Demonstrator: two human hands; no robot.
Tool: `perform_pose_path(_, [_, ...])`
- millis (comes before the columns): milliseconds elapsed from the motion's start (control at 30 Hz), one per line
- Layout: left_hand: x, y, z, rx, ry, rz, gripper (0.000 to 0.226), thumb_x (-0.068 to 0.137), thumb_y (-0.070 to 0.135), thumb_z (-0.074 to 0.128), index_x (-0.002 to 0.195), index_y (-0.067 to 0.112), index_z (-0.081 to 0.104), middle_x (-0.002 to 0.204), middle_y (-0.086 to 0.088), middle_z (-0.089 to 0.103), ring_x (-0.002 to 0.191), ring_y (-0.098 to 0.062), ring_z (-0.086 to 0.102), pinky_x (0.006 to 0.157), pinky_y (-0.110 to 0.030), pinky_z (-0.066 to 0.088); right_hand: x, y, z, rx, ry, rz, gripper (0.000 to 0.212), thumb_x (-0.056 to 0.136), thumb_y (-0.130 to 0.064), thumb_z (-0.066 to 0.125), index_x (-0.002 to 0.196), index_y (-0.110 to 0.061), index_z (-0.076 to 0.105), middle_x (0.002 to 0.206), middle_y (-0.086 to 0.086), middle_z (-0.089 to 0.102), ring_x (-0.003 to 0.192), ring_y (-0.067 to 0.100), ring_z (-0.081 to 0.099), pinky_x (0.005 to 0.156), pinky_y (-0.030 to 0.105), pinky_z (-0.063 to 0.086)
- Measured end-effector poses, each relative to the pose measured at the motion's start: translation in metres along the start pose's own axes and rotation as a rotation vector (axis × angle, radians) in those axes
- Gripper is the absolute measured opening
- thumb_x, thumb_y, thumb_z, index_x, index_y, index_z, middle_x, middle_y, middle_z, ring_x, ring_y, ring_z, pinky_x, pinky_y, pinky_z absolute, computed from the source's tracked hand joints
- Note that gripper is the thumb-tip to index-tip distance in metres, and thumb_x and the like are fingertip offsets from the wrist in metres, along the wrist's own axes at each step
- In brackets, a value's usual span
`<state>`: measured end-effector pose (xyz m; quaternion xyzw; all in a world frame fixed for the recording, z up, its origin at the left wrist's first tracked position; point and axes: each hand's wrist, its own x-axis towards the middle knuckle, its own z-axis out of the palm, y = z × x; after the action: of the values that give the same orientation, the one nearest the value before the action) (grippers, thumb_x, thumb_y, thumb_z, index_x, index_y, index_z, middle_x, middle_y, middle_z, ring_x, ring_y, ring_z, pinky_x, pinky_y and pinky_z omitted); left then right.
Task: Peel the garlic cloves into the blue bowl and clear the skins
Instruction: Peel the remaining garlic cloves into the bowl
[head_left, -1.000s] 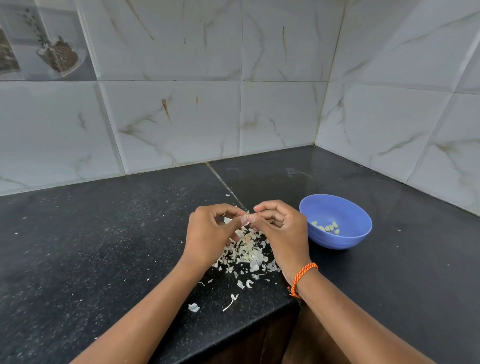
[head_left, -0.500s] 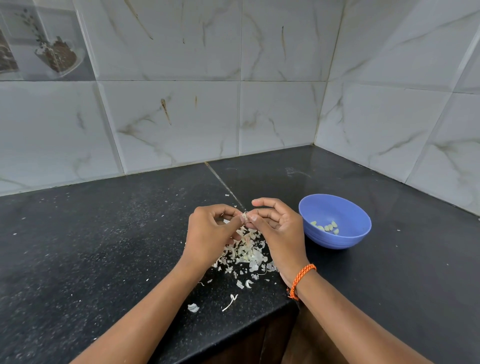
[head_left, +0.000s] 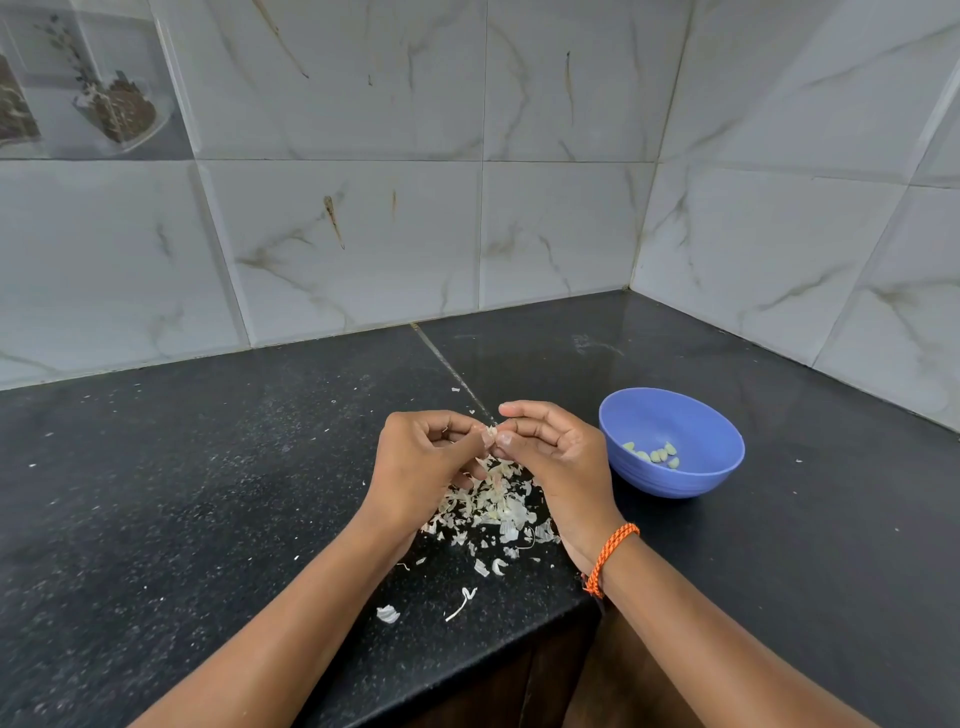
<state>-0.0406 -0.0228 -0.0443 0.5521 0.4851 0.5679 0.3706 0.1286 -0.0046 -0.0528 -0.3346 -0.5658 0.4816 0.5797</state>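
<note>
Garlic clove (head_left: 490, 432), small and pale, sits pinched between my two hands above the black desk (head_left: 208, 493), a curl of papery skin lifting from its top. My left hand (head_left: 426, 462) holds it with thumb and curled fingers; my right hand (head_left: 556, 457) pinches it from the other side, thumb tip pressed to the skin, so each grip is clamped on the same clove. Most of it is hidden by my fingertips, so I cannot tell how much skin remains.

I judge the clove light and firm but slick once bare, likely to squirt out under a hard squeeze; the skin is thin, brittle and tears in flakes. The best hold looks to be across its flat sides, leaving the pointed end free for a nail to catch the loose edge.

A heap of skins (head_left: 493, 506) lies on the desk directly under my hands, with stray flakes (head_left: 387, 614) nearer the front edge. The blue bowl (head_left: 670, 441) stands just to the right of my right hand, several peeled cloves (head_left: 655, 455) resting in its bottom. The desk's front edge runs close below my wrists, where light skins could drift off. Tiled walls (head_left: 571, 218) close the corner behind, well apart from my hands, and open desk stretches left.
</note>
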Motion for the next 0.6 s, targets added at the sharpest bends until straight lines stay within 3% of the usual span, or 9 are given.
perform_pose_path(367, [0.0008,-0.0025,-0.0002,-0.086,-0.051,-0.04,0.007,0.095,0.006,0.08,0.09,0.003,0.083,0.078,-0.02,0.077,0.061,-0.024,0.068,0.053,-0.028,0.057,0.0021,0.0063,-0.0048,0.1,-0.036,0.103,0.022,0.093,-0.001,0.077,0.114,-0.007,0.078,0.104,0.019,0.08,0.1,0.031,0.078,0.09,0.034,0.06])
perform_pose_path(467, [0.0013,-0.0046,-0.0001,-0.089,-0.058,-0.042,0.008,0.096,0.005,0.079,0.09,0.002,0.083,0.078,-0.027,0.074,0.06,-0.026,0.065,0.053,-0.03,0.057,0.0026,0.0063,-0.0057,0.088,-0.032,0.09,0.017,0.092,-0.001,0.078,0.109,-0.005,0.078,0.103,0.02,0.08,0.1,0.034,0.077,0.089,0.035,0.061])
perform_pose_path(600, [0.0015,-0.0055,-0.0007,-0.076,-0.067,-0.033,0.009,0.096,0.009,0.079,0.09,0.004,0.083,0.075,-0.022,0.074,0.057,-0.024,0.063,0.054,-0.03,0.057,0.0014,0.0033,-0.0029,0.003,-0.008,0.025,0.014,0.091,-0.002,0.081,0.104,-0.003,0.079,0.097,0.016,0.08,0.094,0.032,0.079,0.085,0.035,0.064])
